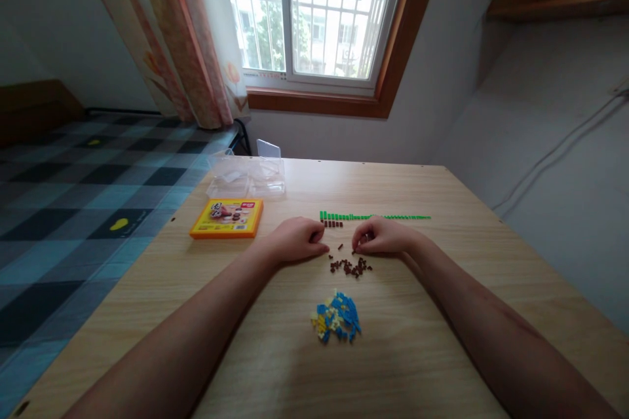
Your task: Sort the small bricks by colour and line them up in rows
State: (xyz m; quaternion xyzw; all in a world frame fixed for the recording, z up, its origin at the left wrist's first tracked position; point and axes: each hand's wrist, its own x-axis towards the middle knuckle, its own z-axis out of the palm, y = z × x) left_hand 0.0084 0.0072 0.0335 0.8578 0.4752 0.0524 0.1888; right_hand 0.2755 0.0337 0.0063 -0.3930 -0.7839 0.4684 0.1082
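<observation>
My left hand rests on the table with its fingers curled, just left of a short row of brown bricks; no piece shows in it. My right hand pinches a tiny brown brick at the fingertips, close to the tabletop. Between and below the hands lies a loose pile of small brown bricks, with a single brown brick apart from it. Behind the hands runs a long line of green bricks, partly hidden by my right hand. Nearer me is a heap of blue and yellow bricks.
A yellow-orange box with a printed picture lies to the left on the wooden table. Behind it stand open clear plastic cases. A bed with a checked cover is left of the table; a window is ahead.
</observation>
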